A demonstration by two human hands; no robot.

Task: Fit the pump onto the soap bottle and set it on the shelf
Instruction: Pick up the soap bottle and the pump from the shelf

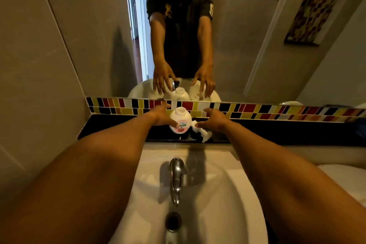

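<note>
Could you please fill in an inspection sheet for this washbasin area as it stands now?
Surface: black shelf behind the white basin.
Job's things: soap bottle upright on the shelf, neck open; pump lying beside it on its right, not fitted.
Clutter: nothing seen.
Hands: left hand at the bottle's side; right hand at the pump; neither has yet closed.
Cables: nothing seen.
Surroundings: chrome tap, coloured tile strip, mirror above.
</note>
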